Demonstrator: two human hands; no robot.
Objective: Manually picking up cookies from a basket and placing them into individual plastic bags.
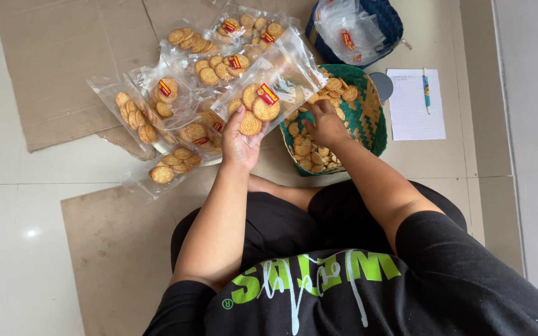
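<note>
Packing round crackers into a clear bag

The left hand [242, 138] pinches a clear plastic bag [273, 87] with a few crackers inside, held up over the floor. The right hand [325, 123] is curled down on the loose crackers [309, 152] in the green woven basket [372, 118]. It looks best to hold the bag mouth wide. Filled bags [175, 121] lie on cardboard [57, 62] nearby

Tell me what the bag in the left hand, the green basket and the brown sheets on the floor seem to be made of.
The bag in the left hand looks like thin clear plastic film: glossy, crinkled, biscuits visible through it. The green basket seems woven from flat strips, perhaps plastic or dyed bamboo; the plaited pattern shows. The brown sheets look like matte cardboard, with fold creases.
</note>
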